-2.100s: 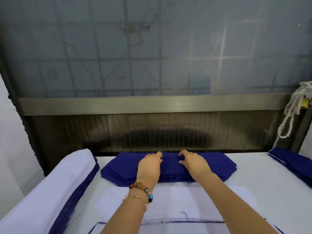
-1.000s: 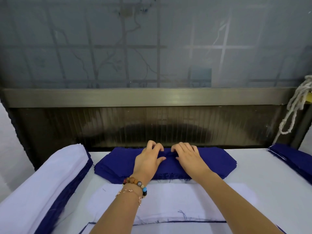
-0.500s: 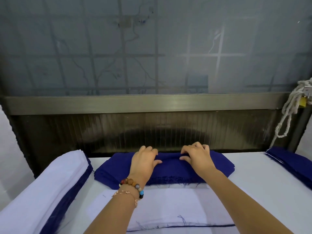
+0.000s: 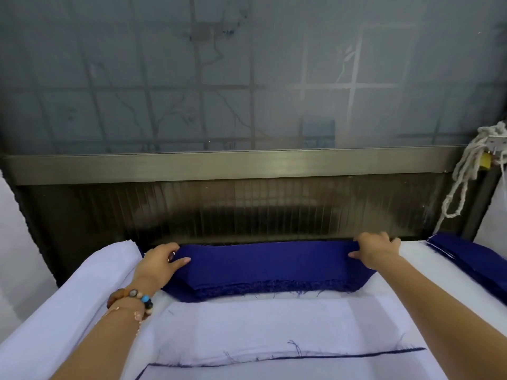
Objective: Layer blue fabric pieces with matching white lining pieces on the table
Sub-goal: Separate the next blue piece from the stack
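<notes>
A stack of dark blue fabric pieces (image 4: 270,270) lies across the far side of the table, frayed edge toward me. My left hand (image 4: 157,263) grips the left end of the top piece, thumb on top and fingers curled over its far edge. My right hand (image 4: 377,249) grips the right end the same way. In front of the stack lies a white lining piece (image 4: 274,330) spread flat, with a thin blue edge of fabric showing beneath its near border.
A tall pile of white lining (image 4: 68,311) over blue fabric sits at the left. More blue pieces (image 4: 474,259) lie at the right edge. A dark ribbed panel and window (image 4: 247,209) close off the back. A white rope (image 4: 463,174) hangs at the right.
Both hands slid apart from the middle of the blue stack to its two ends and took hold of the top piece's corners.
</notes>
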{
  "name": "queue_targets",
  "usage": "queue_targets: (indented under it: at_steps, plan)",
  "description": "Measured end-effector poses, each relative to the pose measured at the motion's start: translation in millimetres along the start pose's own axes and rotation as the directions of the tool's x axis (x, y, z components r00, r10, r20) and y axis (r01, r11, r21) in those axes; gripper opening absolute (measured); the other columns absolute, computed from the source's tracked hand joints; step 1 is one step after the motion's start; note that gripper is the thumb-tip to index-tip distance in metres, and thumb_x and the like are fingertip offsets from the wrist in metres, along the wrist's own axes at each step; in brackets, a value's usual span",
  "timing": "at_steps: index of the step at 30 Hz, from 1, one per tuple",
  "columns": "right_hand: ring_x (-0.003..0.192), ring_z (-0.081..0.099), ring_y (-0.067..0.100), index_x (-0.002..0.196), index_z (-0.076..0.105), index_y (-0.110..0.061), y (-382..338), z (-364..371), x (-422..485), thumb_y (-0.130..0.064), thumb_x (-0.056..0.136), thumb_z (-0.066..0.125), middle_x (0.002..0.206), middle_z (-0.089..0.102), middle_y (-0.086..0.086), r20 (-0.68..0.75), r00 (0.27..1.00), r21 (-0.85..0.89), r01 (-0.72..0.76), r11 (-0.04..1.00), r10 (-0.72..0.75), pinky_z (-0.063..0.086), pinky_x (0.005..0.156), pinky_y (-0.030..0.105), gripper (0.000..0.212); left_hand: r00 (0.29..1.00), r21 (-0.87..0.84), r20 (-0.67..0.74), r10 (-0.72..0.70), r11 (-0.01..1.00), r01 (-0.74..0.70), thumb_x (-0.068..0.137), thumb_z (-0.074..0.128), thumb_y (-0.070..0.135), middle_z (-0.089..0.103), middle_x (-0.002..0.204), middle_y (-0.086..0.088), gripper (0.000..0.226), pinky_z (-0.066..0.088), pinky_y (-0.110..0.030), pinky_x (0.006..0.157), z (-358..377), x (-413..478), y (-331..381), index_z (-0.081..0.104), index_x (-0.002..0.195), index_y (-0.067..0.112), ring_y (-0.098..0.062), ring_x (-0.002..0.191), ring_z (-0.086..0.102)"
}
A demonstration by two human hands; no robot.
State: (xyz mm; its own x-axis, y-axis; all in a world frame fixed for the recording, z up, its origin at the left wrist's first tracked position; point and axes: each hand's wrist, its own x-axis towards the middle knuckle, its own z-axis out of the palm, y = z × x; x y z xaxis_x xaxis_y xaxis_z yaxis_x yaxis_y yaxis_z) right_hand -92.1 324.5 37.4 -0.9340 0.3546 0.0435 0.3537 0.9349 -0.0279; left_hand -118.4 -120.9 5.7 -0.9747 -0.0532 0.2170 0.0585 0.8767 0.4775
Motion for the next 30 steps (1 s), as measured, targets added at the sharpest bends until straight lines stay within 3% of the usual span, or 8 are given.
queue_targets:
  at_steps: [5, 11, 15, 17, 19, 22, 24, 30]
  plan:
    - [0.095, 0.052, 0.023, 0.114, 0.059, -0.018, 12, 5, -6, -0.036, 0.091, 0.063, 0.100, 0.060, 0.003, -0.009, 0.992, 0.325, -0.118, 0.938, 0.128, 0.036, 0.093, 0.039, 0.029, 0.990, -0.118, -0.129, -0.060, 0.992, 0.045, 0.085, 0.071, 0.029, 0.065, 0.080, 0.002, 0.012, 0.048, -0.035, 0.074, -5, -12, -1, 0.066, 0.081, 0.020, -0.019, 0.078, 0.059]
    - [0.090, 0.060, 0.030, 0.097, 0.064, -0.009, 24, -5, -21, -0.027, 0.094, 0.061, 0.096, 0.065, 0.011, -0.009, 0.988, 0.601, -0.119, 0.791, 0.156, 0.050, 0.088, 0.045, 0.018, 0.972, -0.397, -0.191, -0.138, 0.916, 0.053, 0.088, 0.069, 0.022, 0.069, 0.078, 0.000, 0.009, 0.048, -0.033, 0.074, -22, -27, 16, 0.064, 0.080, 0.018, -0.018, 0.078, 0.063]
    - [0.086, 0.060, 0.026, 0.095, 0.062, -0.009, 32, -15, -36, -0.025, 0.093, 0.061, 0.091, 0.064, 0.010, -0.024, 0.989, 0.611, -0.099, 0.786, 0.144, 0.051, 0.083, 0.040, 0.016, 0.964, -0.602, -0.154, -0.215, 0.795, 0.081, 0.090, 0.065, 0.015, 0.068, 0.086, -0.006, 0.012, 0.047, -0.022, 0.061, -37, -46, 27, 0.060, 0.082, 0.022, -0.020, 0.079, 0.065]
    - [0.085, 0.059, 0.026, 0.095, 0.063, -0.008, 37, -19, -44, -0.025, 0.093, 0.062, 0.089, 0.064, 0.010, -0.029, 0.990, 0.604, -0.091, 0.792, 0.135, 0.049, 0.080, 0.039, 0.017, 0.962, -0.607, -0.144, -0.231, 0.789, 0.099, 0.091, 0.065, 0.014, 0.068, 0.088, -0.009, 0.002, 0.046, -0.019, 0.056, -45, -58, 30, 0.063, 0.091, 0.014, -0.021, 0.078, 0.065]
    - [0.088, 0.059, 0.027, 0.097, 0.061, -0.010, 42, -21, -55, -0.027, 0.092, 0.063, 0.094, 0.064, 0.010, -0.027, 0.992, 0.591, -0.085, 0.802, 0.125, 0.048, 0.082, 0.039, 0.018, 0.959, -0.586, -0.149, -0.241, 0.802, 0.111, 0.090, 0.065, 0.012, 0.068, 0.090, -0.015, 0.010, 0.046, -0.018, 0.052, -50, -69, 32, 0.064, 0.098, 0.005, -0.021, 0.074, 0.063]
    - [0.088, 0.058, 0.026, 0.090, 0.057, -0.015, 54, -22, -74, -0.031, 0.091, 0.065, 0.097, 0.065, 0.008, -0.003, 0.993, 0.545, -0.094, 0.833, 0.114, 0.046, 0.079, 0.034, 0.018, 0.957, -0.587, -0.131, -0.257, 0.798, 0.134, 0.089, 0.065, 0.009, 0.067, 0.087, -0.021, 0.011, 0.045, -0.010, 0.043, -56, -93, 33, 0.066, 0.094, -0.002, -0.020, 0.064, 0.058]
    - [0.087, 0.059, 0.025, 0.084, 0.060, -0.016, 64, -19, -89, -0.032, 0.090, 0.065, 0.098, 0.066, 0.009, 0.041, 0.995, 0.501, -0.103, 0.859, 0.095, 0.046, 0.078, 0.033, 0.018, 0.957, -0.592, -0.078, -0.279, 0.785, 0.180, 0.090, 0.065, 0.009, 0.066, 0.087, -0.019, 0.011, 0.046, -0.013, 0.045, -57, -111, 33, 0.067, 0.091, -0.002, -0.019, 0.065, 0.057]
    - [0.091, 0.055, 0.019, 0.113, 0.063, -0.011, 88, -3, -133, -0.028, 0.089, 0.066, 0.104, 0.061, 0.005, 0.139, 0.989, 0.419, -0.108, 0.902, 0.054, 0.044, 0.077, 0.026, 0.029, 0.959, -0.518, 0.047, -0.280, 0.814, 0.263, 0.091, 0.063, 0.006, 0.061, 0.079, -0.017, 0.012, 0.044, -0.017, 0.049, -55, -168, 29, 0.066, 0.088, -0.006, -0.018, 0.060, 0.052]
